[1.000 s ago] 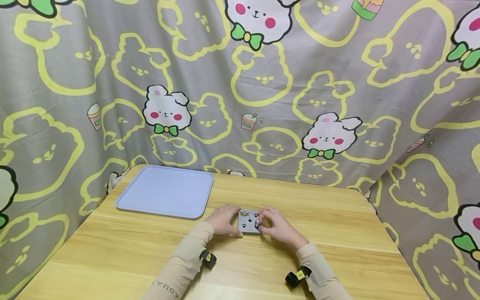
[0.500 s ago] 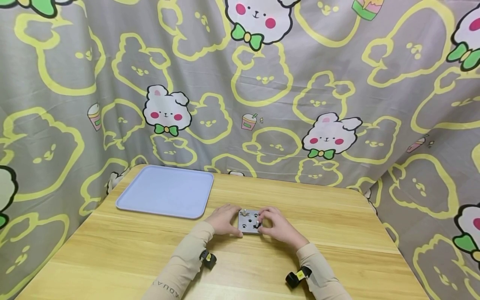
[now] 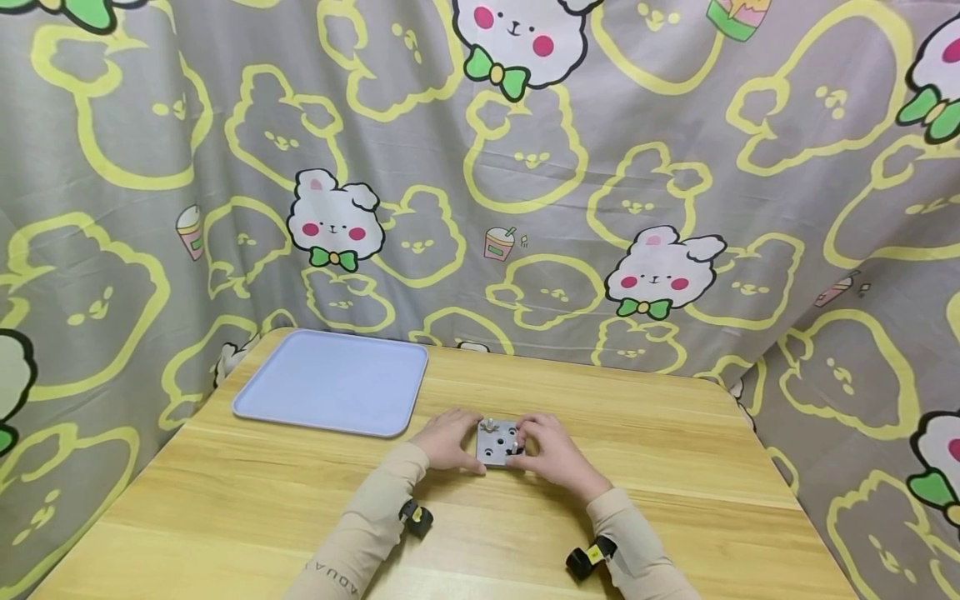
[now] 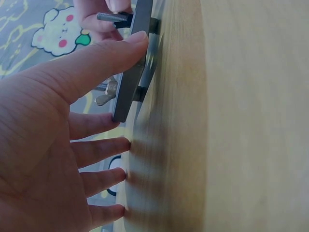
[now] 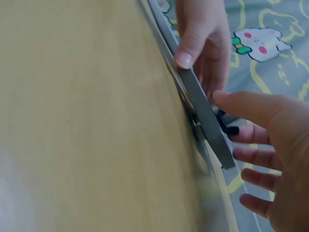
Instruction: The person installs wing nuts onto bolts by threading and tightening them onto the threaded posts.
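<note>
A square grey metal plate (image 3: 495,456) with several holes sits just above the tabletop on short feet or bolt ends. My left hand (image 3: 447,442) holds its left side, thumb on the near edge and index finger on the side edge. Near the plate's far left corner stands a bolt with a silver wing nut (image 4: 109,93). At the right side, a black wing nut (image 5: 229,127) sits on a threaded bolt (image 4: 110,17). Around that black wing nut are the thumb and index finger of my right hand (image 3: 558,454); their exact contact is partly hidden.
A light blue tray (image 3: 330,382) lies at the back left of the wooden table (image 3: 637,433). Behind the table hangs a grey patterned curtain (image 3: 540,275). A black camera on a strap (image 3: 588,560) is worn on the right wrist, another on the left.
My right thumb has swung left over the plate's near right corner, beside the black wing nut, and the right wrist has shifted slightly left. The left hand and plate stay in place.
</note>
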